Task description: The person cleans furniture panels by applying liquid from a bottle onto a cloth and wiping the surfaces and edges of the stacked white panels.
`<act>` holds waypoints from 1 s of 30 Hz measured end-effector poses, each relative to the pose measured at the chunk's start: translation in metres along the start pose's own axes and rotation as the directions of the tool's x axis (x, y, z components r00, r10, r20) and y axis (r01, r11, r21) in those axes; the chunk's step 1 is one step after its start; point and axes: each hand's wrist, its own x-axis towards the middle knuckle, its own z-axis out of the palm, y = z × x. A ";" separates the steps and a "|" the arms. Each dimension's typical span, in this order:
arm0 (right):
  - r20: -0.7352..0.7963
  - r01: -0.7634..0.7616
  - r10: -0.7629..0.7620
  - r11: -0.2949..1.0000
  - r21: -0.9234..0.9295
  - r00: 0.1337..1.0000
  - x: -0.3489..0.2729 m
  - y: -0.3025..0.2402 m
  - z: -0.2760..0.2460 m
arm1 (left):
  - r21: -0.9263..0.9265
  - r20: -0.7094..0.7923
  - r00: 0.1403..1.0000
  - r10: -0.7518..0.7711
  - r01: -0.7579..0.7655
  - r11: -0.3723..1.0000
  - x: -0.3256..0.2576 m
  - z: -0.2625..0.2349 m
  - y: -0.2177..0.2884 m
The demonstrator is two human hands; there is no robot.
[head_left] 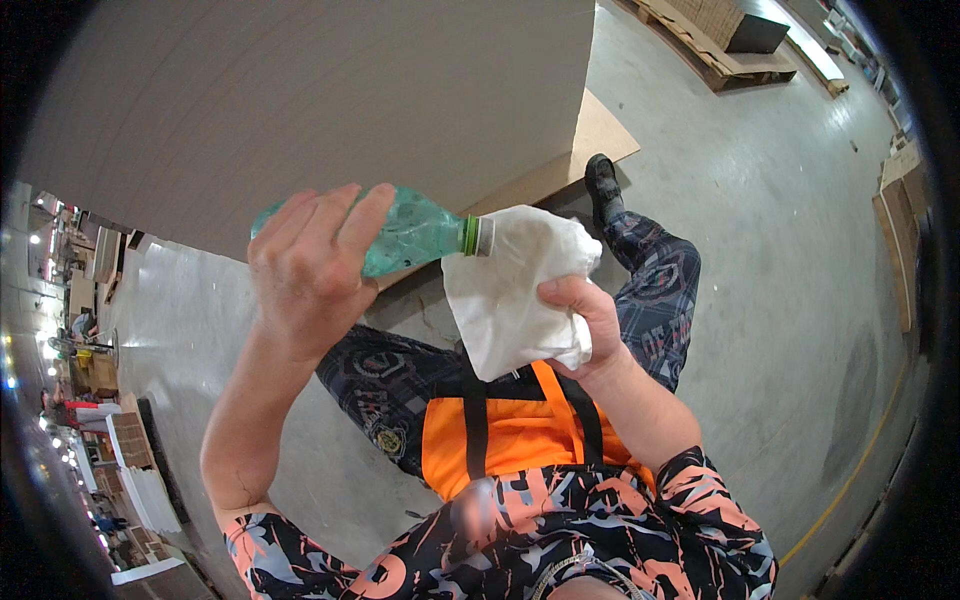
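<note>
My left hand (pixel 315 265) is wrapped round a green clear plastic bottle (pixel 415 232), which lies tipped on its side with its neck to the right. The green ring and pale mouth of the bottle meet the upper left part of a white cloth (pixel 515 290). My right hand (pixel 590 325) grips that cloth at its right side, thumb on top and the other fingers hidden beneath. The cloth hangs down in a folded sheet above my lap. Whether liquid is coming out of the bottle, I cannot tell.
A large stack of grey-brown sheets (pixel 330 100) fills the upper left, on a board (pixel 600 140) that juts out. Wooden pallets (pixel 715 65) with goods stand at upper right and far right. An orange apron (pixel 500 430) with black straps covers my waist. Racks and lights line the left.
</note>
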 end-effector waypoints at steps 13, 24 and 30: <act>-0.184 -0.045 0.059 0.996 0.078 0.981 0.051 -0.014 0.010 | -0.698 0.656 0.489 -0.575 0.683 -0.215 -0.109 0.146 -0.015; 0.089 0.654 -0.855 0.319 -0.686 0.511 0.306 -0.006 -0.013 | -0.651 0.754 0.424 -0.501 0.584 -0.486 -0.163 0.238 -0.016; 0.907 0.366 -0.289 -0.843 -0.393 0.307 0.312 -0.004 -0.022 | -0.701 0.698 0.462 -0.547 0.597 -0.391 -0.163 0.225 -0.023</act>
